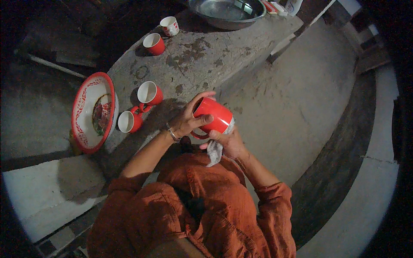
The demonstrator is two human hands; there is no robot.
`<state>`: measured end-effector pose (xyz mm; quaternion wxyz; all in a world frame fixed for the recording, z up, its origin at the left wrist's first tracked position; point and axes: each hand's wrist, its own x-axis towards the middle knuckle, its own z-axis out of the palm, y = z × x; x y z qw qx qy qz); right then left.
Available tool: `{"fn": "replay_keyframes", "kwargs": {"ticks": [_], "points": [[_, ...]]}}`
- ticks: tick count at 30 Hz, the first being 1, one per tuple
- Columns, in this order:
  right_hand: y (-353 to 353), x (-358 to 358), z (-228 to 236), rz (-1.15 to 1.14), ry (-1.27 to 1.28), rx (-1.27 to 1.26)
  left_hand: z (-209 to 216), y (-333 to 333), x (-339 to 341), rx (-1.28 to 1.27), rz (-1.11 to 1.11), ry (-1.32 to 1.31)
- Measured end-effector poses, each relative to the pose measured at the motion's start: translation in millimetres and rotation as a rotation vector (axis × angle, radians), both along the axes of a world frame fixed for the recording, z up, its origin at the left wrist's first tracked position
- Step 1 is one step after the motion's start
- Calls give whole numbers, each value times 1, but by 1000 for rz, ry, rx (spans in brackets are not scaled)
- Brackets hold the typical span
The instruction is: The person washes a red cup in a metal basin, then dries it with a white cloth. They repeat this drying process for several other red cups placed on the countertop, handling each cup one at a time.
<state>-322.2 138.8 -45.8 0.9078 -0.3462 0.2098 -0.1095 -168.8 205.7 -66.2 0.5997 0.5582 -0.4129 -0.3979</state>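
A glossy red mug [217, 112] is held tilted in front of me, its handle pointing down toward my body. My left hand [191, 118] wraps around the mug's rim end, thumb lying across its side. In my right hand [232, 139] is a crumpled pale grey cloth [214, 153], pressed against the mug's base. Part of that cloth hangs below my fingers. Nearest to my left arm on the concrete slab stand two red mugs with white insides, one mug [150, 93] behind the other mug [130, 122], their handles close together.
Farther back on the concrete slab [223, 56] are a red cup [154, 44] and a white patterned cup [169, 26]. A metal basin [228, 13] sits at the far end, beside small boxes [275, 8]. A red-rimmed enamel basin [112, 92] leans at the slab's left edge.
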Motion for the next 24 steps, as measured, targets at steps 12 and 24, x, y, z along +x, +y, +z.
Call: {"fn": "replay_keyframes", "kwargs": {"ticks": [12, 24], "points": [[-22, -5, -79, 97, -26, -1436, -3, 0, 4, 161, -55, 573], [-28, 2, -83, 78, -17, -1823, -23, -3, -6, 247, 119, 307]]}}
